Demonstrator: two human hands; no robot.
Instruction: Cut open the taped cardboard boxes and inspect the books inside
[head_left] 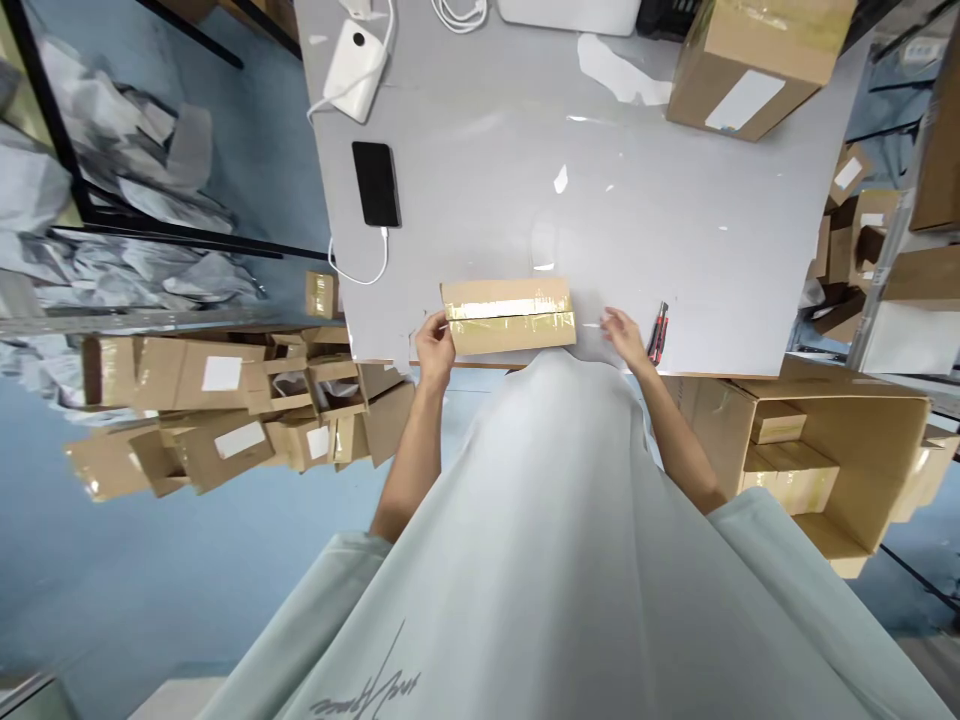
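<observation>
A long, narrow cardboard box lies at the table's front edge, close to my body. Shiny tape runs along its top, with a slit or seam down the middle. My left hand grips the box's left end, fingers curled at its edge. Beyond the box's right end, my right hand hovers apart from it, fingers loosely spread and holding nothing I can see. To the right of that hand, a red and black utility knife rests on the table.
The grey table carries a phone on a cable, a white power bank, paper scraps and a taped carton. Cardboard boxes pile up at left. A large open carton with smaller boxes inside stands at right.
</observation>
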